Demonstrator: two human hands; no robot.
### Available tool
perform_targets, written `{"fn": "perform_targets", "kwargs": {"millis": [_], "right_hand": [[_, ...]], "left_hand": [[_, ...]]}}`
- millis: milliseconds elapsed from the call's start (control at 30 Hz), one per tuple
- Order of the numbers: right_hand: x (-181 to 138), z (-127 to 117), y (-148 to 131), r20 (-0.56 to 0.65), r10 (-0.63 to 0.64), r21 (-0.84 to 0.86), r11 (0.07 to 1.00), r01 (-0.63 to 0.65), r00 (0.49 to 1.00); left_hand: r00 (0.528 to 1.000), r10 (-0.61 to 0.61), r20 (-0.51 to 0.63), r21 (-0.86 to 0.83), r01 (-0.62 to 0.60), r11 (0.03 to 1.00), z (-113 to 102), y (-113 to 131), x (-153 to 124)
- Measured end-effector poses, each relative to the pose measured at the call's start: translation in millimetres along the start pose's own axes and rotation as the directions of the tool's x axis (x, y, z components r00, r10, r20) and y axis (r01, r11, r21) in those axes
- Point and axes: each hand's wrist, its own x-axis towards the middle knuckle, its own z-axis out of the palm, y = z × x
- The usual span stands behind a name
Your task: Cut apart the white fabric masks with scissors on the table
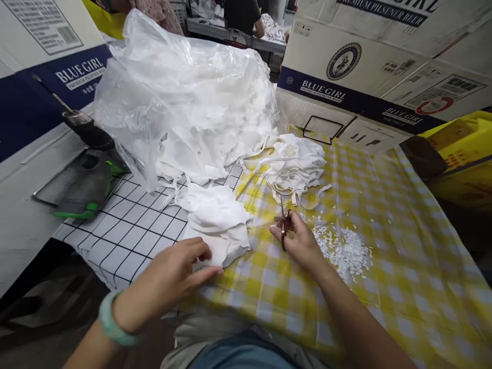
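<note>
My right hand [302, 238] is closed around the handles of a small pair of scissors [284, 225], whose blades point away from me. My left hand [184, 266] rests at the near edge of a small stack of white fabric pieces [221, 223]. Its thumb is stretched out apart from the curved fingers, and some fingertips are hidden. Beyond the scissors lies a heap of white fabric pieces with thin straps [295, 161]. A scatter of tiny white clippings [346, 251] is to the right of my right hand.
A large clear plastic bag [184, 92] full of white fabric stands at the back. Cardboard boxes [319, 77] rise behind on both sides. At left are a dark cup [82, 123] holding a brush and a grey-green case [88, 179]. A person [242, 18] sits farther back.
</note>
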Motion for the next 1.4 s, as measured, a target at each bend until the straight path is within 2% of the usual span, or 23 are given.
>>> {"fn": "perform_targets", "kwargs": {"millis": [67,133,167,233,300,367,467,567,700,767,833,933,1067,1133,1233,1267,1300,1333,1400], "right_hand": [[4.8,0.6,3.3,-0.035,0.019,0.059,0.998,-0.017,0.999],[12.6,8.9,0.8,-0.041,0.044,0.100,0.994,-0.039,0.998],[17.0,16.4,-2.1,-0.027,0.045,0.110,0.993,-0.042,0.999],[25.2,35.5,-9.8,0.024,-0.014,0.087,0.996,0.012,1.000],[31.2,52.8,-17.4,0.074,-0.108,0.045,0.993,0.105,0.991],[34.8,59.8,-21.6,0.076,-0.166,0.023,0.986,0.165,0.983],[37.2,46.7,-15.8,-0.012,-0.135,0.023,0.990,0.136,0.991],[36.6,23.5,0.7,-0.108,-0.067,-0.013,0.998,0.066,0.992],[29.2,12.8,11.7,-0.198,-0.016,-0.041,0.999,0.008,0.980],[27.0,16.3,6.8,-0.242,-0.017,-0.028,1.000,0.011,0.970],[28.8,21.7,-2.3,-0.250,-0.036,-0.001,0.999,0.037,0.968],[38.1,28.4,-16.8,-0.199,-0.059,0.057,0.996,0.072,0.978],[51.5,30.3,-35.3,-0.202,-0.081,0.157,0.981,0.114,0.976],[55.3,27.9,-45.6,-0.184,-0.149,0.240,0.952,0.192,0.972],[53.8,19.6,-53.4,-0.169,-0.260,0.440,0.843,0.309,0.951],[50.2,15.6,-50.8,-0.176,-0.263,0.489,0.813,0.316,0.949],[44.6,11.1,-44.8,-0.181,-0.241,0.510,0.806,0.300,0.954],[36.8,6.4,-35.3,-0.181,-0.198,0.496,0.827,0.264,0.963],[15.7,-2.4,-8.7,-0.174,-0.087,0.405,0.902,0.152,0.981]], "left_hand": [[0.987,-0.006,-0.163,0.031,0.011,0.999,-18.2,-0.1,7.9],[0.924,0.053,-0.378,0.142,0.002,0.990,-29.1,-1.9,25.5],[0.896,0.094,-0.434,0.200,-0.005,0.980,-31.5,-4.7,36.7],[0.892,0.128,-0.434,0.244,-0.020,0.969,-33.5,-15.6,59.2],[0.920,0.067,-0.387,0.199,0.013,0.980,-37.0,-33.7,75.8],[0.938,-0.018,-0.345,0.148,0.073,0.986,-43.9,-55.4,82.5],[0.967,-0.039,-0.250,0.141,0.076,0.987,-51.9,-81.4,78.0],[0.973,0.007,-0.229,0.155,0.030,0.987,-47.0,-87.6,73.6],[0.935,0.076,-0.347,0.189,-0.009,0.982,-34.0,-70.2,89.2],[0.937,0.135,-0.324,0.203,-0.070,0.977,-31.2,-59.0,105.2],[0.950,0.199,-0.241,0.210,-0.150,0.966,-31.0,-50.3,123.1],[0.950,0.270,-0.157,0.219,-0.233,0.948,-37.1,-39.3,144.7],[0.924,0.317,-0.215,0.224,-0.270,0.937,-61.8,-4.7,146.1],[0.880,0.386,-0.278,0.213,-0.335,0.918,-74.6,27.0,133.1],[0.758,0.551,-0.349,0.158,-0.532,0.832,-75.9,75.1,102.0],[0.751,0.581,-0.315,0.117,-0.577,0.809,-69.4,85.4,89.6],[0.770,0.594,-0.232,0.060,-0.598,0.799,-59.8,90.9,76.5],[0.799,0.591,-0.112,-0.006,-0.595,0.804,-47.6,91.3,63.1],[0.843,0.514,0.158,-0.119,-0.501,0.857,-20.2,78.2,37.1]]}}
